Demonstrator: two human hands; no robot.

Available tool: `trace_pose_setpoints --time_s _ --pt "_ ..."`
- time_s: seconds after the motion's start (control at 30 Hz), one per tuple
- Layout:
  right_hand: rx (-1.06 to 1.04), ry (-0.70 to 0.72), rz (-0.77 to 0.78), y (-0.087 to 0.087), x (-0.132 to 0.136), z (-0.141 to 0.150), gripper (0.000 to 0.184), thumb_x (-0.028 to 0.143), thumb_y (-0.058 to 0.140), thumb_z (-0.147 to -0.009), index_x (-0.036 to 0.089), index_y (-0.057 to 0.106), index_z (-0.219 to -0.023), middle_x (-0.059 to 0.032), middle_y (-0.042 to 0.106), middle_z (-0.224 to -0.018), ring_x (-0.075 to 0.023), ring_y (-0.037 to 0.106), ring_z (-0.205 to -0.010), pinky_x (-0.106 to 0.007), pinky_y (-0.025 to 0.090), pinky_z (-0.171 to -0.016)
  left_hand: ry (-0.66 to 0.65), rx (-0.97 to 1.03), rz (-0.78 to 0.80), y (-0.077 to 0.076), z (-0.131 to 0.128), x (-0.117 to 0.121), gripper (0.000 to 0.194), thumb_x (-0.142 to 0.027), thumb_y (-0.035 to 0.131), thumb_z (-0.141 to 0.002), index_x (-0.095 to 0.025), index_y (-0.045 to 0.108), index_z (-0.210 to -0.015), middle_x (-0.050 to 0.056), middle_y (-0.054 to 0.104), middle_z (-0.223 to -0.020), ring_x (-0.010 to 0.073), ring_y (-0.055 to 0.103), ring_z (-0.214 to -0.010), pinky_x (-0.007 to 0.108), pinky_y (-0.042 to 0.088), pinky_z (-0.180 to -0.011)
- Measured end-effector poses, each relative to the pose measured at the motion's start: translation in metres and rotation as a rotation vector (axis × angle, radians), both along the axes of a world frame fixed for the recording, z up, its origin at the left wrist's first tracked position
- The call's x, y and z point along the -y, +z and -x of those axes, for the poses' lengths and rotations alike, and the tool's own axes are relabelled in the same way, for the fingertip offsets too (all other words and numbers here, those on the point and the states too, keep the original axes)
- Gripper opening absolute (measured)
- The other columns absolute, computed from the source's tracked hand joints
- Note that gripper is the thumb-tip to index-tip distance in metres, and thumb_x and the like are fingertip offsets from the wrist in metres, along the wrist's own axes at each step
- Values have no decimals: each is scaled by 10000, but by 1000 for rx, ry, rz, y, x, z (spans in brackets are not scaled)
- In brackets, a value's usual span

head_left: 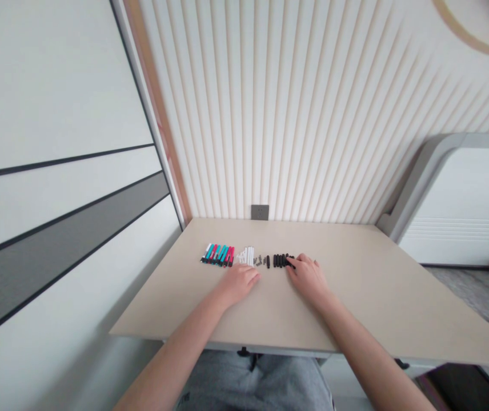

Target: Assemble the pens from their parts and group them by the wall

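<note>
My left hand [241,281] lies palm down on the desk, its fingers stretched out to the right, just in front of a bundle of thin white sticks [249,255]; it holds nothing. My right hand [308,275] is at the right end of a row of black pen caps [280,261], thumb and finger closed around one of them. Part of that end is hidden by the fingers. One more black piece [268,262] stands apart, left of the row. Small grey pieces [259,261] and small white pieces [241,255] lie between the hands and farther left.
Coloured marker pen barrels [219,254], in teal, red and white with black ends, lie side by side at the left. The beige desk [356,302] meets a ribbed wall with a dark socket [260,212]. A white cabinet [56,285] flanks the left side.
</note>
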State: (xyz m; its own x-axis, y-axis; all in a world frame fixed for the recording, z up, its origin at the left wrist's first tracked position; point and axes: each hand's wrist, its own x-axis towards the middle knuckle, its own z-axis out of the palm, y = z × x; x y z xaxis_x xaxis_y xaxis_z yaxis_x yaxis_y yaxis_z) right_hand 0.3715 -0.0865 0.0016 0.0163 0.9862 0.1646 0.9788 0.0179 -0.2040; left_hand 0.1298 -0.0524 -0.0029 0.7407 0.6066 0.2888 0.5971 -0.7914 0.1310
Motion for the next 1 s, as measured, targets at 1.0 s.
trace_pose_setpoints --time_s 1.0 --pt "-111 204 -169 1 3 8 276 317 482 -979 247 673 -1165 -80 658 -1059 -212 607 -994 -339 397 -901 12 67 -21 -3 1 -3 244 -317 493 -996 -178 669 -899 48 721 -875 192 657 -857 304 463 -801"
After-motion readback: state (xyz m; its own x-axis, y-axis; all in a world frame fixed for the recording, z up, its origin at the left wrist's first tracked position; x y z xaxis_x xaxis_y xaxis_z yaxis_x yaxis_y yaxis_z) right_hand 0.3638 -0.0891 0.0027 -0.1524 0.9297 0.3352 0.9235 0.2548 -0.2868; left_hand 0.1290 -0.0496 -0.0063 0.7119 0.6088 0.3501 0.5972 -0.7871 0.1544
